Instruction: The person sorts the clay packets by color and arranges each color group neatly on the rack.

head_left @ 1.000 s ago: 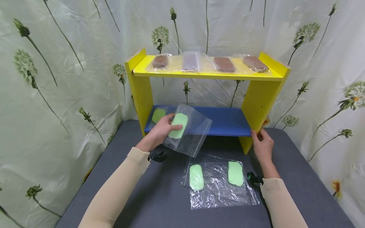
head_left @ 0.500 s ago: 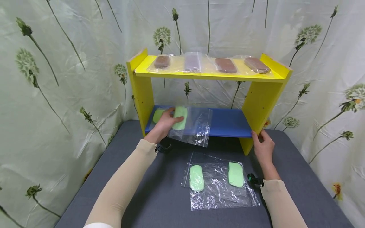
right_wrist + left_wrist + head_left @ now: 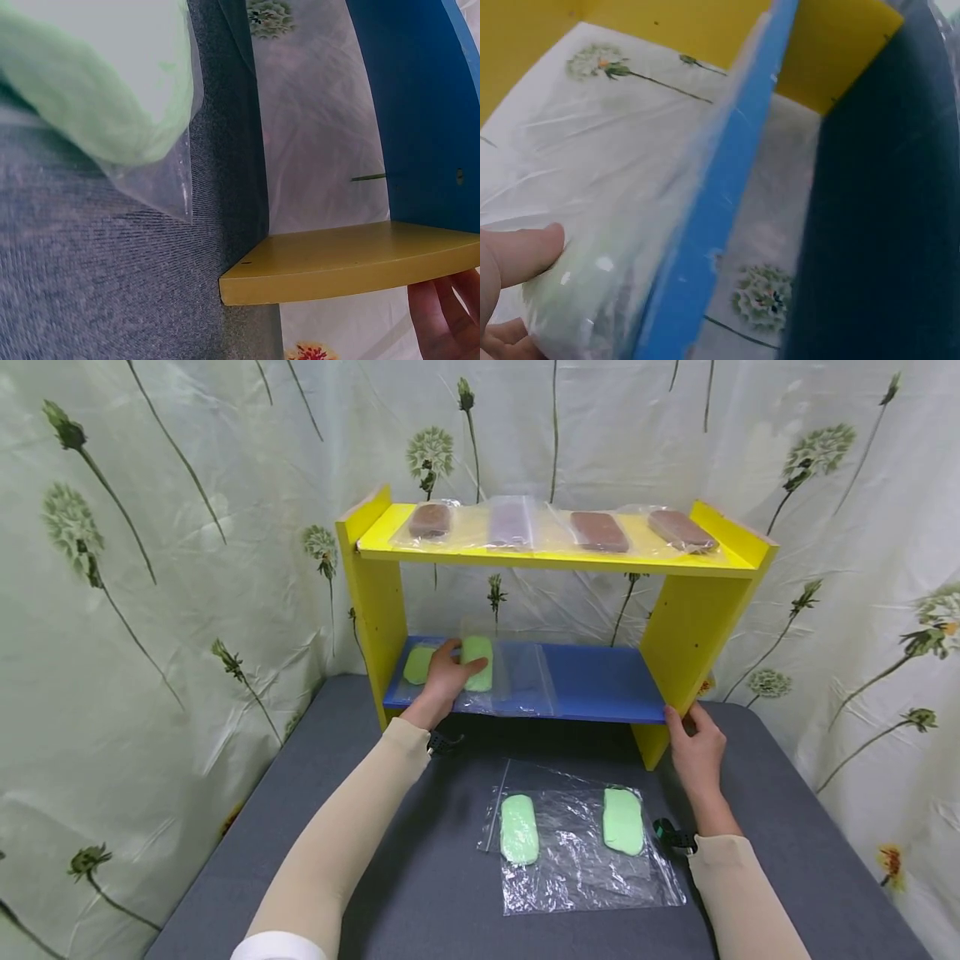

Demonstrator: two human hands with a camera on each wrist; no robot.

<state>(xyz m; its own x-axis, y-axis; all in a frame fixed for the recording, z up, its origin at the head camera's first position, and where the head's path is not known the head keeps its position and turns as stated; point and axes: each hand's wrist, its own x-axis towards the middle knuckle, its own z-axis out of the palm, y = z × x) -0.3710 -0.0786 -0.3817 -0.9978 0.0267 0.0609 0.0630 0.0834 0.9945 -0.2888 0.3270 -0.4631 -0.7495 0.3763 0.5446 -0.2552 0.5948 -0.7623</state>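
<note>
My left hand (image 3: 442,681) holds a pale green bar in a clear zip bag (image 3: 477,663), thumb and fingers on its left side. The bag lies low over the blue shelf (image 3: 600,683), its zip end spread to the right. In the left wrist view my thumb presses on the bagged bar (image 3: 592,292) beside the blue shelf edge (image 3: 727,187). To its left on the shelf is another bagged green bar (image 3: 418,665). My right hand (image 3: 697,750) grips the yellow side panel (image 3: 678,639) at the shelf's front right corner; its fingers (image 3: 442,315) show against the panel.
Several bagged brown bars, among them this one (image 3: 600,532), lie on the yellow top shelf (image 3: 555,560). Two more bagged green bars (image 3: 519,829) lie on the dark grey table (image 3: 420,877) in front. A flowered curtain (image 3: 187,610) hangs behind.
My left hand has moved the bagged green bar back and down onto the blue shelf, and the hanging bag has flattened out. The right hand keeps its hold on the side panel.
</note>
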